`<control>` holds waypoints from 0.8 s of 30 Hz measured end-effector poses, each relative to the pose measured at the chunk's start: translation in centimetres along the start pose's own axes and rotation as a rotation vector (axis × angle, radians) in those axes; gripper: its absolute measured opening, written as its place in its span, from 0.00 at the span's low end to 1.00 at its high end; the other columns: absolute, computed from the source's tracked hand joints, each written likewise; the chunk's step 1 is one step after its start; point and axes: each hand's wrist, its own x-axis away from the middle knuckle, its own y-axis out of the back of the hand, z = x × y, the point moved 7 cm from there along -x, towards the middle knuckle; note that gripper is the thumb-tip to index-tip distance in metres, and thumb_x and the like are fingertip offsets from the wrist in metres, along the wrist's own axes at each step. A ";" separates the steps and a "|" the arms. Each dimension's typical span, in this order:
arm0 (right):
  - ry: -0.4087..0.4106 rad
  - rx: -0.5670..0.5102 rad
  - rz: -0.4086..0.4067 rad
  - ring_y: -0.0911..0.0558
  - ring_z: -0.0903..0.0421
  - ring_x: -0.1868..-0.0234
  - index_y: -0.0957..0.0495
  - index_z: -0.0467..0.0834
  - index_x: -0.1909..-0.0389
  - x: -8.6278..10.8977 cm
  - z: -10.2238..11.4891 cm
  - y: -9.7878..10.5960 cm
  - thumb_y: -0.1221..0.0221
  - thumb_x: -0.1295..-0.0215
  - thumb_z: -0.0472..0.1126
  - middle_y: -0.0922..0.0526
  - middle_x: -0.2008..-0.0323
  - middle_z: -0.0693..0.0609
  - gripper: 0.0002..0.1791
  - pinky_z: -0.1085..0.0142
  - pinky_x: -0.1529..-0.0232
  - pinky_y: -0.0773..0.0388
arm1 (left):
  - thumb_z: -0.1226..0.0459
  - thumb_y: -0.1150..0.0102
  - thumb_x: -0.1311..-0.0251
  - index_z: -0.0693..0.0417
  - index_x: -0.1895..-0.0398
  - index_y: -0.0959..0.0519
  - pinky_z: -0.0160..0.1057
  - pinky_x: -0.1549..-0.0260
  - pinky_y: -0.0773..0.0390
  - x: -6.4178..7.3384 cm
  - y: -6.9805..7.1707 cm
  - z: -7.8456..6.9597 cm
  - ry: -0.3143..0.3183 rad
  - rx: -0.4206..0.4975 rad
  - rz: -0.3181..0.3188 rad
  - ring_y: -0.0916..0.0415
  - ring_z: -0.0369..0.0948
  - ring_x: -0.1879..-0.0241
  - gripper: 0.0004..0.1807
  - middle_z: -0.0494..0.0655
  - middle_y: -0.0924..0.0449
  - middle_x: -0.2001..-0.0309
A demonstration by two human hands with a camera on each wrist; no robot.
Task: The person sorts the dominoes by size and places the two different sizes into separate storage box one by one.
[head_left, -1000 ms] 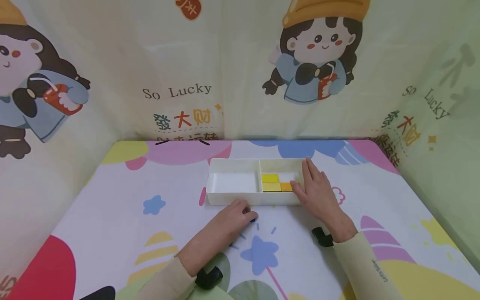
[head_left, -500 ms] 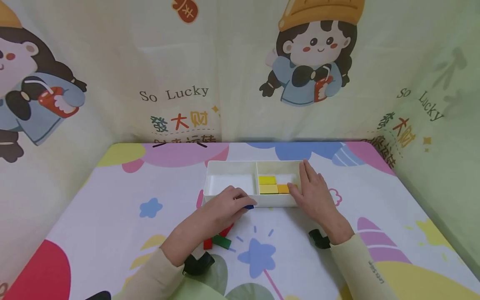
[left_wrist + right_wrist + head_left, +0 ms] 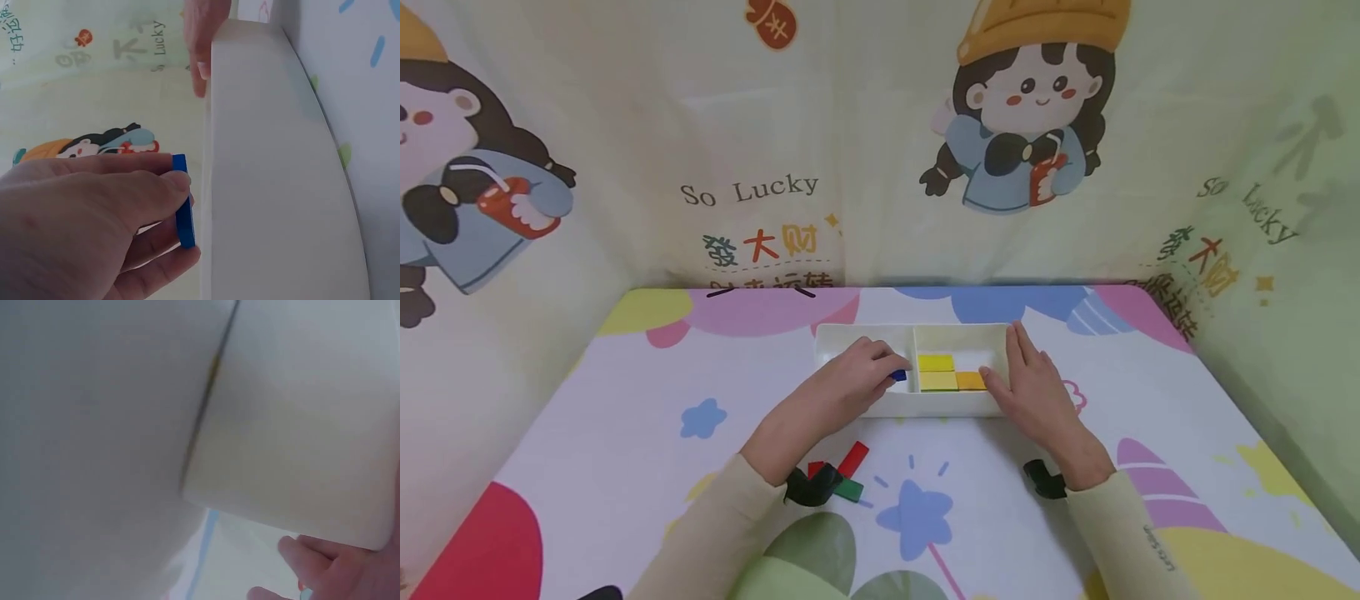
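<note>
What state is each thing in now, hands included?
White divided box, upright, open-topped.
Left hand, pinching blue block.
Blue block, held above left compartment.
Right hand, against box's right end.
Yellow blocks, in right compartment.
Orange block, same compartment, partly hidden.
Red blocks, loose on table.
Green block, likewise loose.

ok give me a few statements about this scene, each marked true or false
1. The left hand holds a blue block. True.
2. The right hand touches the right end of the white box. True.
3. Some yellow blocks lie in the right compartment. True.
4. The blue block is over the right compartment. False: it is over the left compartment.
5. Every block in view is inside the white box. False: a green block and red blocks lie on the table, in front of it.
</note>
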 end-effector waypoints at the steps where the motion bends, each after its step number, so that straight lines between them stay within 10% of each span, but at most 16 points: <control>1: -0.005 0.002 -0.002 0.50 0.32 0.23 0.62 0.31 0.23 0.0 -0.1 -0.1 0.56 0.25 0.57 0.60 0.21 0.34 0.46 0.37 0.25 0.54 | 0.69 0.35 0.39 0.54 0.43 0.21 0.38 0.48 0.18 -0.3 -0.2 0.1 0.012 -0.009 0.011 0.24 0.46 0.47 0.20 0.52 0.19 0.49; 16: -0.039 0.015 -0.007 0.52 0.35 0.22 0.61 0.32 0.23 0.0 -0.2 -0.8 0.54 0.27 0.55 0.60 0.21 0.35 0.45 0.37 0.25 0.56 | 0.68 0.35 0.39 0.55 0.42 0.20 0.39 0.46 0.19 -2.7 -3.2 1.8 0.219 0.029 0.193 0.23 0.44 0.51 0.20 0.50 0.17 0.50; 24: -0.040 0.011 -0.024 0.50 0.35 0.23 0.60 0.31 0.23 0.2 -0.1 -0.1 0.54 0.26 0.53 0.58 0.22 0.34 0.44 0.39 0.25 0.55 | 0.68 0.34 0.40 0.56 0.49 0.16 0.39 0.49 0.19 -4.4 -4.4 2.5 0.269 0.209 0.322 0.23 0.41 0.56 0.15 0.47 0.15 0.53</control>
